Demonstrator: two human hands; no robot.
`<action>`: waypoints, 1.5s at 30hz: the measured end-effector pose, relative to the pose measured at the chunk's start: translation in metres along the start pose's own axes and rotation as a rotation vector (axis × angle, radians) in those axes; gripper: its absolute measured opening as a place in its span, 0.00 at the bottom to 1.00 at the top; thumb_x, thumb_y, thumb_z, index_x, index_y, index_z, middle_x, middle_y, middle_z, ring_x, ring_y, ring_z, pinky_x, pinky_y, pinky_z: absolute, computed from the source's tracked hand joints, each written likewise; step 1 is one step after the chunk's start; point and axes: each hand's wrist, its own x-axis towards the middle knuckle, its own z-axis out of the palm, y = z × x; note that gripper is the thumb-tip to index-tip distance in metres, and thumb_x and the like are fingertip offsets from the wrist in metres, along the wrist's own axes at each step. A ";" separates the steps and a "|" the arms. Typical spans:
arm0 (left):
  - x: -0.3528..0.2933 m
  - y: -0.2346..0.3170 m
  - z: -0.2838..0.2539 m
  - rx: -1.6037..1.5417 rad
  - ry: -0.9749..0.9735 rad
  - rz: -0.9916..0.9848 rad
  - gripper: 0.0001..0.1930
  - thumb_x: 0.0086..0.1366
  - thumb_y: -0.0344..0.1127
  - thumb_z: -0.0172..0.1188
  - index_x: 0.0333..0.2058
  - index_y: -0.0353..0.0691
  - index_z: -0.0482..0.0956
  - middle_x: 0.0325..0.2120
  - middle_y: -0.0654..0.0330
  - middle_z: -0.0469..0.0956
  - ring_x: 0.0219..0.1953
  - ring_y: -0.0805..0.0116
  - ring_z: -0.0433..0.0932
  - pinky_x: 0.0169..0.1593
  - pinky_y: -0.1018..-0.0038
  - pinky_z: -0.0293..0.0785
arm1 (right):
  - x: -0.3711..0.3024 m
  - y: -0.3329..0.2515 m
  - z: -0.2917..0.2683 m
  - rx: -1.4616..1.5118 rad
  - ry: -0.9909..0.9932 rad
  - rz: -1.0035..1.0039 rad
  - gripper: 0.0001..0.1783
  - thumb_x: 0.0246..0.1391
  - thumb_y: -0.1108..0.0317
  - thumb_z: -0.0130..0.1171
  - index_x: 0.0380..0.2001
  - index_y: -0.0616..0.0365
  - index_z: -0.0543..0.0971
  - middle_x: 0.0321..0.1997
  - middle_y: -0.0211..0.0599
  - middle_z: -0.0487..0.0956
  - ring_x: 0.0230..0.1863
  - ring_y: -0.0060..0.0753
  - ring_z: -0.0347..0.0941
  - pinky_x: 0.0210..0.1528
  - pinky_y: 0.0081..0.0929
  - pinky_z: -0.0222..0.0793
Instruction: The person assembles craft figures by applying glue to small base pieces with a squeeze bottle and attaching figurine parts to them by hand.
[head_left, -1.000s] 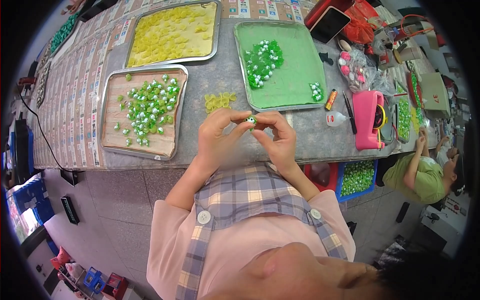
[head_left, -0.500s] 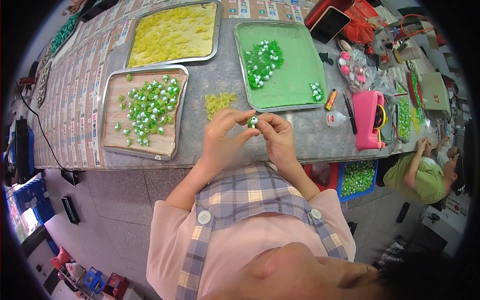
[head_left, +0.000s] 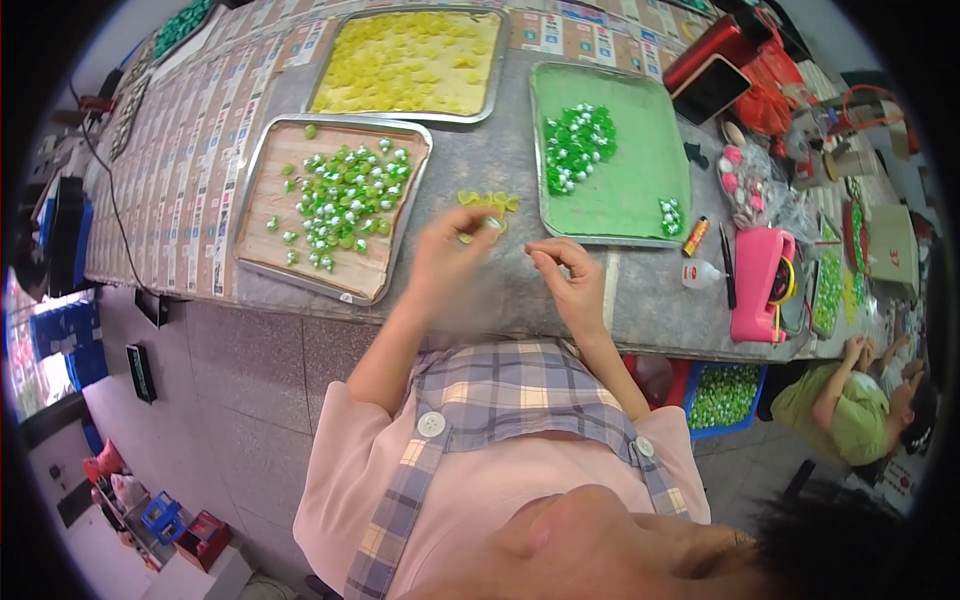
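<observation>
Between the thumb and fingertips of my left hand (head_left: 448, 262) is a small green-and-white figure (head_left: 492, 223), partly covered and a little blurred. That hand is over the table, just in front of a small heap of yellow translucent petal-like pieces (head_left: 487, 200). Apart from it, to the right, my right hand (head_left: 574, 285) has thumb and forefinger pinched together; whether anything tiny is in the pinch I cannot make out. Left of my hands, a brown-lined tray (head_left: 300, 215) holds many green-and-white figures. A green-lined tray (head_left: 640, 140) beyond my right hand carries two clusters of green-and-white pieces.
A third tray (head_left: 497, 60) with yellow pieces lies at the back. To the right are a glue tube (head_left: 696, 236), a small white bottle (head_left: 700, 275), a black pen (head_left: 727, 265) and a pink tape dispenser (head_left: 757, 285). A co-worker (head_left: 830, 400) sits at far right.
My hands have parted: both were at the small figure, and now only the left has it, moved toward the left. The whole view has shifted, so the trays appear further right.
</observation>
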 end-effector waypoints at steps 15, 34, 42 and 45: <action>0.110 -0.065 -0.120 1.019 0.340 0.045 0.10 0.49 0.38 0.56 0.31 0.44 0.76 0.34 0.59 0.71 0.39 0.59 0.67 0.43 0.67 0.62 | -0.002 0.007 -0.010 -0.274 0.029 -0.070 0.05 0.42 0.73 0.54 0.26 0.61 0.76 0.22 0.34 0.73 0.21 0.23 0.66 0.26 0.16 0.61; 0.055 -0.010 -0.024 0.412 -0.265 0.017 0.12 0.49 0.24 0.53 0.35 0.36 0.70 0.25 0.60 0.69 0.28 0.71 0.71 0.33 0.79 0.68 | -0.004 0.012 -0.028 -0.288 0.125 -0.015 0.05 0.43 0.74 0.53 0.27 0.61 0.76 0.23 0.34 0.73 0.24 0.24 0.69 0.27 0.17 0.63; 0.030 0.011 -0.003 -0.440 -0.643 -0.126 0.24 0.49 0.24 0.56 0.47 0.36 0.59 0.26 0.63 0.69 0.30 0.77 0.70 0.34 0.82 0.67 | 0.013 -0.020 -0.007 -0.268 -0.176 -0.250 0.14 0.42 0.80 0.50 0.35 0.57 0.74 0.26 0.34 0.71 0.26 0.25 0.67 0.27 0.19 0.63; 0.030 0.016 -0.006 -0.483 -0.696 -0.205 0.25 0.49 0.25 0.56 0.47 0.36 0.59 0.24 0.63 0.70 0.28 0.76 0.70 0.33 0.81 0.67 | 0.012 -0.019 -0.013 -0.303 -0.228 -0.283 0.11 0.41 0.80 0.51 0.32 0.58 0.74 0.25 0.33 0.70 0.25 0.26 0.66 0.26 0.20 0.62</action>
